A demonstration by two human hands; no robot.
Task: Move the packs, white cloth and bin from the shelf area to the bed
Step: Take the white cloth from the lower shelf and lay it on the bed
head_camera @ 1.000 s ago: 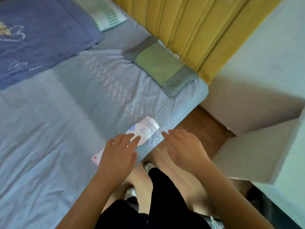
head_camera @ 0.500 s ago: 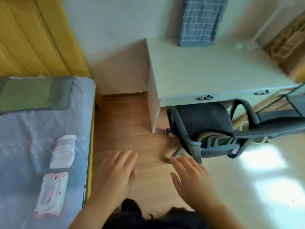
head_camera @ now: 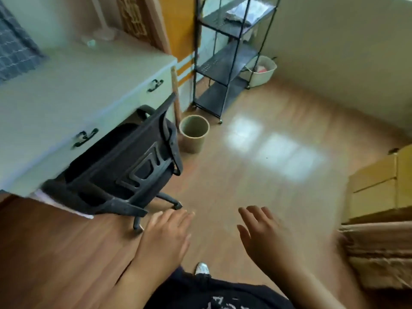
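Note:
A black wire shelf rack (head_camera: 225, 61) stands at the far side of the room. A white cloth (head_camera: 242, 11) lies on its upper tier. A white bin (head_camera: 262, 71) with something red inside sits on the floor just right of the rack. My left hand (head_camera: 166, 234) and my right hand (head_camera: 265, 237) hover low in front of me, both empty with fingers spread, far from the rack. The bed and the packs are out of view.
A black office chair (head_camera: 124, 168) is tucked under a white desk (head_camera: 73, 90) on my left. A round tan waste basket (head_camera: 193, 132) stands beside the chair. A yellow drawer unit (head_camera: 379, 186) and a stack of cardboard (head_camera: 379, 248) sit on the right. Wooden floor (head_camera: 256, 175) lies between.
My view has swung from the bed, where the packs were left, past the desk to the shelf rack. Both hands stay empty and open.

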